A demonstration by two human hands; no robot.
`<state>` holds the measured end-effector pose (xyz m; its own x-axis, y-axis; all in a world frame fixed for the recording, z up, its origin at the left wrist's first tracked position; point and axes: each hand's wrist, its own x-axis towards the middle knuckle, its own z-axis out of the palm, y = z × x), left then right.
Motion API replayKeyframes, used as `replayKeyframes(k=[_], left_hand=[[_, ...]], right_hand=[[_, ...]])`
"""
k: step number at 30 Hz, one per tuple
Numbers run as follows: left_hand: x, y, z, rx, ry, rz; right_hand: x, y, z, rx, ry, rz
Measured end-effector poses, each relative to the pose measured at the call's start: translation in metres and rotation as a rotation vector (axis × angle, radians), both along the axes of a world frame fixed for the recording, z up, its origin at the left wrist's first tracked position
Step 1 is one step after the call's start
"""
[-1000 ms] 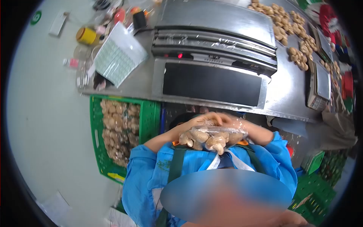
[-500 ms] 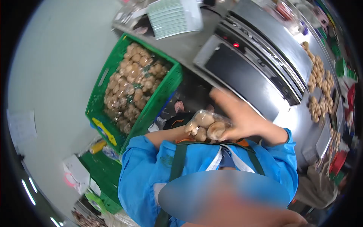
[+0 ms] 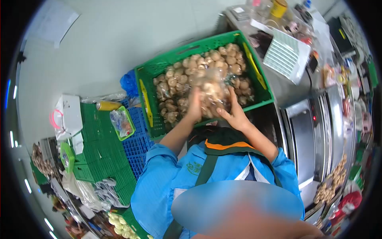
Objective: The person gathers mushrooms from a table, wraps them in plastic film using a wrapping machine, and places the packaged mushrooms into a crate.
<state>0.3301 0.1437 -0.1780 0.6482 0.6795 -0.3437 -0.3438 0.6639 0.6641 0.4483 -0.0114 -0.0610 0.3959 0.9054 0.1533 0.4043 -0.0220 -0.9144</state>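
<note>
A clear plastic bag of mushrooms (image 3: 213, 92), smeared by motion, is between my two hands over the green crate (image 3: 183, 51). My left hand (image 3: 194, 106) presses against the bag's left side. On the right side, my right hand (image 3: 235, 114) has its fingers along the bag and its thumb toward the front. Below and around the bag, the crate holds several clear bags of brown-capped mushrooms (image 3: 177, 81). The lower part of the bag in my hands hides some of them.
To the right is a steel machine (image 3: 304, 131) with a red light, beside loose mushrooms (image 3: 332, 181) on the counter. A sheet of labels (image 3: 283, 53) lies on the counter's near corner. Green crates (image 3: 101, 139) and a blue crate (image 3: 137, 149) stand to the left.
My view and body have turned toward the green crate. The bag of mushrooms has gone from near my chest to over the crate. My right hand, spread before, is now against the bag.
</note>
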Motion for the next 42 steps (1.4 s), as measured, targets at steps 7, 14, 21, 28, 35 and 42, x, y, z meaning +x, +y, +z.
replayKeyframes(k=[7,14,21,28,35,42], left_hand=[[-0.105,0.179,0.008,0.671,1.027,0.567],[-0.109,0.222,-0.031,0.702,1.158,0.461],[-0.094,0.210,0.011,0.733,1.458,0.268],[-0.099,0.212,-0.026,0.692,1.329,0.220],[-0.090,0.218,-0.085,1.371,1.645,0.126],[-0.029,0.171,0.004,1.455,1.409,0.364]], right_hand=[[0.005,-0.023,-0.061,-0.300,0.653,-0.125],[-0.018,-0.022,-0.051,-0.355,0.665,-0.098],[-0.008,-0.029,-0.066,-0.365,0.621,-0.146],[-0.014,-0.021,-0.062,-0.472,0.486,-0.079],[-0.018,-0.031,-0.070,-0.448,0.437,-0.163],[-0.010,-0.109,-0.055,-0.391,0.299,-0.468]])
